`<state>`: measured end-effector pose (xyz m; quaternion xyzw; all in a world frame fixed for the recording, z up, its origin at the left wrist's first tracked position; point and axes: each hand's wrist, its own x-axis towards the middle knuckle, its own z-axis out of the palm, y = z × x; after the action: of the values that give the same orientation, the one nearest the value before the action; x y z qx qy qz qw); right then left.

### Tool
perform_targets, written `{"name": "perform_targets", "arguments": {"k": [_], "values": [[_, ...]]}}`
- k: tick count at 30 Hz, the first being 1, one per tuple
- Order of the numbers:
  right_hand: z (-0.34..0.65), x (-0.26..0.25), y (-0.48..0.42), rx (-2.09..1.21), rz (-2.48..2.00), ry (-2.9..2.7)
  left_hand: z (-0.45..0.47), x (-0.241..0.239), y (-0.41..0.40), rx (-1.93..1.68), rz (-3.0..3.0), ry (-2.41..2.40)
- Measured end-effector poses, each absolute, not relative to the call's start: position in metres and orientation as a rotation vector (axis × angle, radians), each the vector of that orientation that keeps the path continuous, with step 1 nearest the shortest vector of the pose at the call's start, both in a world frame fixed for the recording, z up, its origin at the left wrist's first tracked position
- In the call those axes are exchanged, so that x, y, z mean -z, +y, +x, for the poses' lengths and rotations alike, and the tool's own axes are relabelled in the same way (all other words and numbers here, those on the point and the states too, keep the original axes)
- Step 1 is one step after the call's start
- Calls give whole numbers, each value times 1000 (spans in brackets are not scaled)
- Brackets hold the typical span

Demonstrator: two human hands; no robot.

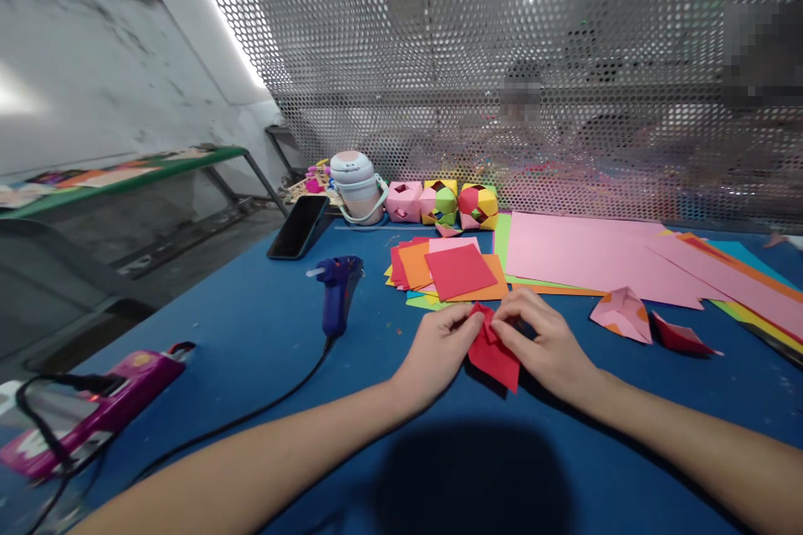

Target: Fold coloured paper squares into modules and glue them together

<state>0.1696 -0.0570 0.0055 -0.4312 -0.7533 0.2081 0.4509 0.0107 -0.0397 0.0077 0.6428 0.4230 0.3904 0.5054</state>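
A folded red paper (495, 361) was pinched at its far end between the fingers of the left hand (434, 349) and those of the right hand (544, 343), over the blue desk (269, 326). Its loose corner was pointed nearer the body than the fingers. Just beyond the fingers, a pile of coloured paper squares (462, 269) was topped by a red one. To the right of the fingers, a folded pink-and-orange piece (622, 316) and a folded dark red piece (682, 336) were laid side by side, with large pink sheets (583, 255) spread behind them. Farther beyond the fingers, three paper balls (440, 205) were lined up beside a lidded container (362, 194). To the left of the fingers, a blue glue gun (337, 294) was placed, with a phone (299, 227) seen past it and a magenta power strip (122, 397) well apart, nearer the body.
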Motion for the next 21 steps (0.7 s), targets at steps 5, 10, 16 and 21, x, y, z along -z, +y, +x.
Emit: {"name": "perform_targets", "arguments": {"k": [5,10,16,21], "values": [[166,-5,-54,-863,-1258,-1696,11,-8,-40,-965,1486,996],[166,-5,-54,-836,-1292,-1731,12,-4,-40,-1009,1404,963],[167,-6,-54,-823,-1303,-1741,13,-2,-39,-1005,1392,974],[169,-9,-52,-785,-1288,-1792,12,-4,-37,-988,1483,1035]]}}
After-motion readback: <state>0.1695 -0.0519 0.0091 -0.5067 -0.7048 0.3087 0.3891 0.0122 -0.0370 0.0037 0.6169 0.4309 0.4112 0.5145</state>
